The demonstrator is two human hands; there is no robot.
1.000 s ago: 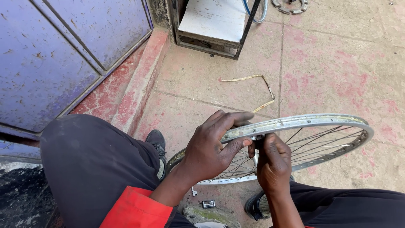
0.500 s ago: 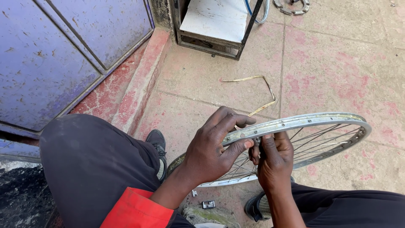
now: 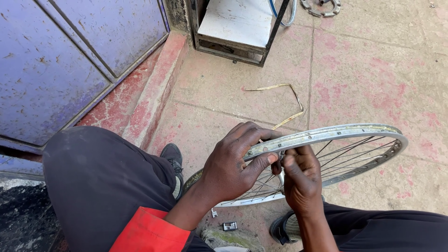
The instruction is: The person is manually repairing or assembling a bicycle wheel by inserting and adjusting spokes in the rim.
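A bare silver bicycle wheel rim (image 3: 354, 132) with thin spokes (image 3: 345, 156) is tilted up off the paved ground between my knees. My left hand (image 3: 233, 163) wraps over the near part of the rim, fingers on top and thumb underneath. My right hand (image 3: 301, 179) is just below the rim beside it, fingertips pinched on a small metal part at a spoke end (image 3: 281, 163); the part itself is mostly hidden by the fingers.
A purple metal door (image 3: 60, 60) and a red step (image 3: 149, 93) lie to the left. A metal stand with a white shelf (image 3: 233, 28) is ahead, a toothed sprocket (image 3: 321, 6) beyond. A yellowish strip (image 3: 289, 100) lies on the pavement. Small metal bits (image 3: 228, 226) sit by my shoes.
The rim has shifted slightly in my hands. My left fingers have settled further over the rim, and my right fingertips have closed in tighter at the spoke end.
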